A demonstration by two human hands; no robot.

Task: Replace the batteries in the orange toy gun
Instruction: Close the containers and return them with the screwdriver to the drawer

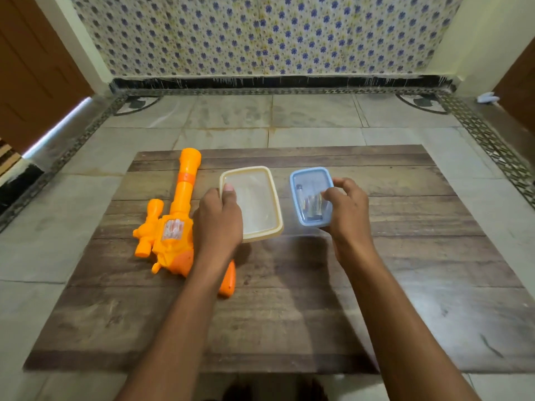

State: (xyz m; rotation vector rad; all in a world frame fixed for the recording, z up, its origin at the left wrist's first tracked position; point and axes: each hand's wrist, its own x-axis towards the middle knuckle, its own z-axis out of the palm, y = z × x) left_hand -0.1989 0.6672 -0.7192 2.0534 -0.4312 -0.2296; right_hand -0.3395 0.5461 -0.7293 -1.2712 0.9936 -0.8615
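Both hands forward: left (221, 218), right (346, 208), fingers curled.

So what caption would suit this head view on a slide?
Left hand holds the cream box, right hand grips the blue box of batteries; toy gun alongside.

A wood-grain mat (289, 314) lies flat on a floor of pale stone tiles (289, 117). A dark patterned border strip (477, 131) runs around the tiled area. Behind it stands a wall covered in white tiles with small blue flowers (260, 33), with a black band (275, 81) along its foot. Brown wooden doors (31, 70) flank the scene. A small white object (488, 97), too blurred to identify, sits at the far right.
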